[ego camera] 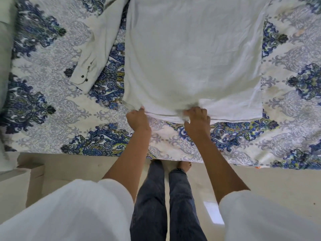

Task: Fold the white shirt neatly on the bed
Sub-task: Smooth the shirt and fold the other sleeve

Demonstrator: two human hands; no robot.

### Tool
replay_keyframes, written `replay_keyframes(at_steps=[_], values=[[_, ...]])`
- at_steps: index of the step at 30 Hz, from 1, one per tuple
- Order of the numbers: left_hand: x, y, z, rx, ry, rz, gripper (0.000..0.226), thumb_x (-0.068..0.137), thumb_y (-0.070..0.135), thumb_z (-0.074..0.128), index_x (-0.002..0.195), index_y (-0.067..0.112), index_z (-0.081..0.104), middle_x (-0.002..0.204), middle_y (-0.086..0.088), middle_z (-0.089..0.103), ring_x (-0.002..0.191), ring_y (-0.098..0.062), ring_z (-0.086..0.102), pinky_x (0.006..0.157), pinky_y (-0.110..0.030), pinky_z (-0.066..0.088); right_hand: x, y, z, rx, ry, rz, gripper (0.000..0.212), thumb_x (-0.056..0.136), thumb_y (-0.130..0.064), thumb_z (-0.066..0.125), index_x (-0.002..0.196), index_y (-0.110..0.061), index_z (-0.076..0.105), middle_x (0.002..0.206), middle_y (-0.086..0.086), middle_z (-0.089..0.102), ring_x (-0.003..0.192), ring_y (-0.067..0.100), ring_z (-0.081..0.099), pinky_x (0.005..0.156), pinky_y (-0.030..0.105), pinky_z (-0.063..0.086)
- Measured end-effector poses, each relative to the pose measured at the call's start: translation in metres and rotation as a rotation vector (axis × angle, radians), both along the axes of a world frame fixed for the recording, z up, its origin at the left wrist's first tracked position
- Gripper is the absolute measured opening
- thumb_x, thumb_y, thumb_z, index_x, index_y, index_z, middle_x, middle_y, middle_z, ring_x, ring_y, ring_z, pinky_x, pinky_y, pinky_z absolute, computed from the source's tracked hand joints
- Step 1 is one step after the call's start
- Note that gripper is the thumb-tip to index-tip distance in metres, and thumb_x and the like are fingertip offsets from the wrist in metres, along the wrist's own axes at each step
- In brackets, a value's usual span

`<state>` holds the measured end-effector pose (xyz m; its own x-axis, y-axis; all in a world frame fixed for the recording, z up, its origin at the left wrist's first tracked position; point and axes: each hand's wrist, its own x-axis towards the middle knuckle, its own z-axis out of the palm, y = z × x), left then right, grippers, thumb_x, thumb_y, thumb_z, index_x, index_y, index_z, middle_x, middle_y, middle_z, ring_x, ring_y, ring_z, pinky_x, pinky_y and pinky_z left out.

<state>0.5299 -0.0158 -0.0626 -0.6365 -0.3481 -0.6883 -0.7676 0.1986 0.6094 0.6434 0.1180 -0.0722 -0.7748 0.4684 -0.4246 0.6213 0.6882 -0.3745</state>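
The white shirt [192, 54] lies flat on the patterned bed [52, 105], its bottom hem toward me. One long sleeve [97, 47] with a dark-buttoned cuff stretches out to the left of the body. My left hand [137, 119] pinches the hem at the shirt's near left corner. Near the middle of the hem, my right hand [198, 119] grips the bunched cloth. The right side of the shirt has a straight edge; the other sleeve is hidden.
The bed's near edge runs across the view just beyond my legs and bare feet [184, 166] on the pale floor. A light box-like object [22, 181] stands on the floor at the left. A grey-green pillow [5, 49] lies at the far left.
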Motion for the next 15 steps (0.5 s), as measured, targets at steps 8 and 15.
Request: replay_keyframes(at_steps=[8,15], values=[[-0.039,-0.034,-0.002,0.228,-0.086,0.185,0.024,0.086,0.009,0.062,0.065,0.012,0.051,0.059,-0.001,0.045,0.042,-0.01,0.034,0.037,-0.02,0.028,-0.007,0.003,-0.004,0.087,-0.1,0.184,0.018,0.086,-0.007,0.05,0.1,-0.01,0.061,0.107,0.008,0.059,0.107,0.031,0.047,0.086,0.039,0.036],[-0.074,-0.056,-0.006,0.33,-0.207,0.312,0.028,0.088,0.008,0.06,0.064,0.013,0.047,0.05,0.004,0.043,0.039,-0.007,0.03,0.033,-0.014,0.026,-0.009,-0.001,-0.006,0.077,-0.141,0.161,0.021,0.087,-0.002,0.046,0.096,-0.009,0.063,0.104,0.01,0.059,0.105,0.031,0.046,0.083,0.038,0.036]])
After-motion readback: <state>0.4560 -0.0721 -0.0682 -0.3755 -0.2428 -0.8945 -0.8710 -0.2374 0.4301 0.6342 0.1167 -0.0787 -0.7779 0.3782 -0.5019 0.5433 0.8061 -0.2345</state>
